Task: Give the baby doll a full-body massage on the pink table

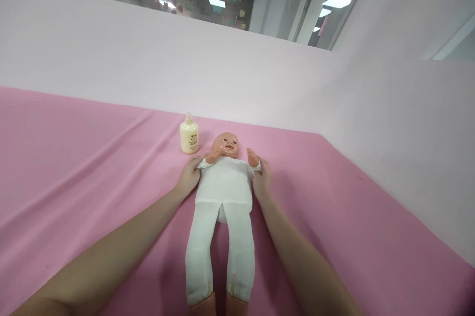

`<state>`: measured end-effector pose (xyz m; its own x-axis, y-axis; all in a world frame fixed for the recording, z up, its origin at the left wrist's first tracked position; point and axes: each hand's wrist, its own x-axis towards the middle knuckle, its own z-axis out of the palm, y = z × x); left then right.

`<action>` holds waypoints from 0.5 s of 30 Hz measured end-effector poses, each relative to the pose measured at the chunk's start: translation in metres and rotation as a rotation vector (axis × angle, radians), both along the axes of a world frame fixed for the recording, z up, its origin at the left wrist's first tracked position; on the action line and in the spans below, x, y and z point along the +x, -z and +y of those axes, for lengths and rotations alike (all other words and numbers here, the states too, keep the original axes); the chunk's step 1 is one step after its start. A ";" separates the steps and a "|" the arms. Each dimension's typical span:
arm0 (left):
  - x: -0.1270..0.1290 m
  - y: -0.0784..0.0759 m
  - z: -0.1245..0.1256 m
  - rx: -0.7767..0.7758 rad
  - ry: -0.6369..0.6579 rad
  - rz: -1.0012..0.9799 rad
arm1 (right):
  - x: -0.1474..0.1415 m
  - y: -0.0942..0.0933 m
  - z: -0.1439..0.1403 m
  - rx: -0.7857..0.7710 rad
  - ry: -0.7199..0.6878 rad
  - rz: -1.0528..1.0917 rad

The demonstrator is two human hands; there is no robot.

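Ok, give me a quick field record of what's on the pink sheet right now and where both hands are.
surface: pink sheet, creased, pale wall behind
doll: baby doll on its back, white top and leggings, head away from the camera
left hand: against the doll's side at the shoulder
right hand: against the doll's other side at the shoulder
bottle: cream bottle, upright, beside the doll's head, untouched
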<state>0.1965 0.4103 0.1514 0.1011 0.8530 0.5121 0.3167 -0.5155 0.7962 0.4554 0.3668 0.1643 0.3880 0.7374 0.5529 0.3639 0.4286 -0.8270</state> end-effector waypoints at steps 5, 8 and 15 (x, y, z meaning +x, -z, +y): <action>-0.001 0.003 0.000 0.045 0.052 0.126 | 0.001 0.000 -0.001 0.011 -0.060 -0.105; -0.001 0.004 0.001 0.042 0.057 0.139 | 0.000 0.001 -0.001 0.000 -0.074 -0.114; 0.000 0.003 0.002 0.021 0.008 0.078 | 0.000 0.005 0.003 -0.059 0.025 0.010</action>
<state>0.1968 0.4124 0.1482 0.1478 0.8410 0.5205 0.3733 -0.5348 0.7580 0.4558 0.3701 0.1589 0.4118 0.7585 0.5051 0.3657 0.3701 -0.8540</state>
